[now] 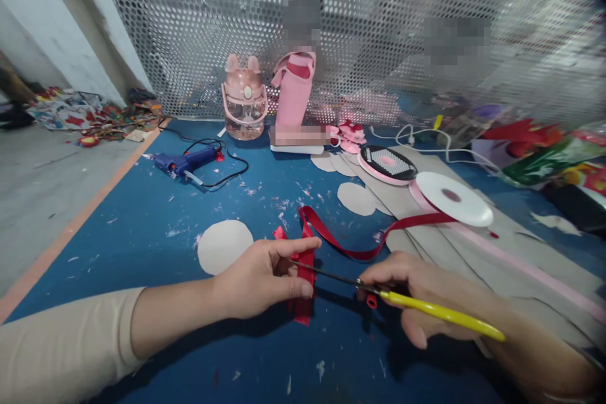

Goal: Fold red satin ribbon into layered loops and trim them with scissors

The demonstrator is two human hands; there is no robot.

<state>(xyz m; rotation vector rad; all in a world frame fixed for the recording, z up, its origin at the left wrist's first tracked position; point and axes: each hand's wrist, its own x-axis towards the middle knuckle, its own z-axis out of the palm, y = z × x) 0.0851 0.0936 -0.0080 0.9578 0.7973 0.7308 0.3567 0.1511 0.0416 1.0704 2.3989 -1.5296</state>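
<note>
A dark red ribbon [364, 256] is laid out in a loose, narrow band, dipped in a shallow curve and turned back in a fold at its left end. Just below that fold, a bright red strip [303, 312] is held roughly upright, pinched at its middle; whether it is joined to the ribbon cannot be told. Across the strip a slim tool [440, 314] is held, slanted down to the right, with a thin dark metal front set against the strip and a smooth yellow handle.
</note>
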